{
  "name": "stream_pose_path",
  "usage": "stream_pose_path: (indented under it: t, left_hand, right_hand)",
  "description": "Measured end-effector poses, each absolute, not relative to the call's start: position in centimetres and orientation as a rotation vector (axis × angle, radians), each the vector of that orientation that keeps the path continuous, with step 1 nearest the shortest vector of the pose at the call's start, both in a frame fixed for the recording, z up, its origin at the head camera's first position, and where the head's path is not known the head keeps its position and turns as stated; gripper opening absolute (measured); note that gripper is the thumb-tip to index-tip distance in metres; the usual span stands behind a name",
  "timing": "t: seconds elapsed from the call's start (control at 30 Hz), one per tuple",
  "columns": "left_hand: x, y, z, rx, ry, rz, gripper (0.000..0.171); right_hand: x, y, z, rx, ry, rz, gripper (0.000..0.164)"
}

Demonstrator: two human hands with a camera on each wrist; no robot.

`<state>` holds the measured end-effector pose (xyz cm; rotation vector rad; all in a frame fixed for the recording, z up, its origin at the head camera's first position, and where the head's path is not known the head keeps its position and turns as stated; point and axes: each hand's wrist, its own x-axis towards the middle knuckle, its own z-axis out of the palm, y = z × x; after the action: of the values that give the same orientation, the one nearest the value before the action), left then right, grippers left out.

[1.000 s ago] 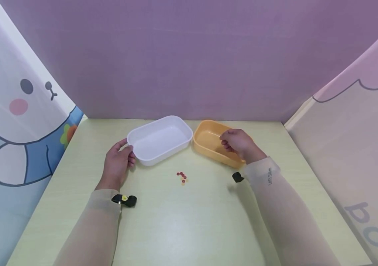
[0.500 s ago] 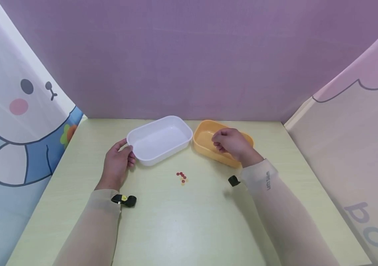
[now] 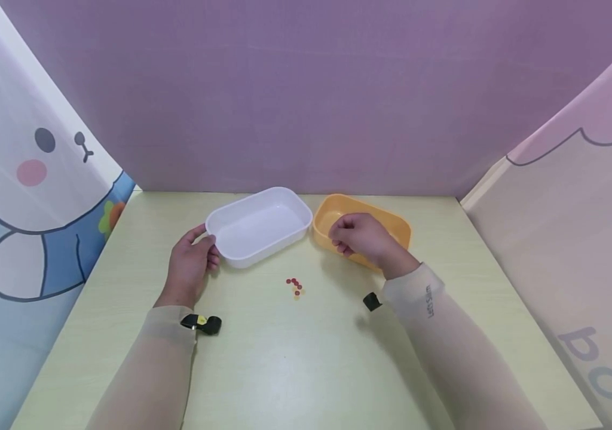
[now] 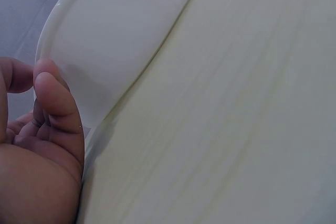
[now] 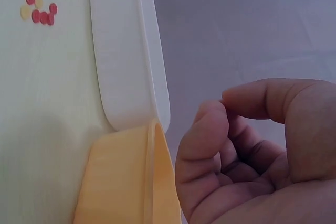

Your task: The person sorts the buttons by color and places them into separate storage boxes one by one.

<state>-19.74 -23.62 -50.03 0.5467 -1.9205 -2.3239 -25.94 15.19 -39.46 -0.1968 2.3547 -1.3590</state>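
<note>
A white tray [image 3: 247,258] and an orange tray [image 3: 392,220] stand side by side at the back of the table. My left hand [image 3: 193,263] holds the white tray's near left corner, thumb on the rim and fingers curled against the wall; the left wrist view shows the left hand [image 4: 42,145] against the white tray [image 4: 115,40]. My right hand [image 3: 362,239] hovers over the orange tray's near left part. In the right wrist view the right hand [image 5: 223,106] has its fingers curled, thumb and forefinger tips meeting, nothing visible between them. Several small red and yellow discs [image 3: 294,286] lie in front of the trays.
The pale green table [image 3: 295,370] is walled by a purple backdrop and printed side panels. The right wrist view shows the discs [image 5: 38,8], the white tray [image 5: 123,56] and the orange tray [image 5: 121,182]. Both trays look empty as far as can be seen.
My right hand has drifted left across the orange tray, toward its near left end. The left hand, both trays and the discs have stayed put.
</note>
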Motion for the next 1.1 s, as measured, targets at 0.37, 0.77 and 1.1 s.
stream_pose_path:
  t: [0.37,0.77,1.1]
  left_hand:
    - [-19.7,-23.7,-50.1,0.553,-1.944,-2.313,0.051]
    - [-19.8,-23.8,-50.2,0.551,-1.955,-2.323,0.053]
    - [-19.9,-23.6,-50.2,0.552,-1.964,-2.315,0.053]
  right_hand:
    - [-24.9,14.2,-40.7,-0.301,2.337,-1.342,0.015]
    - [-23.8,12.6,-43.7,-0.407,2.382,-1.257,0.007]
    - [-22.8,11.1,-45.4,-0.447,2.442,-1.137,0.004]
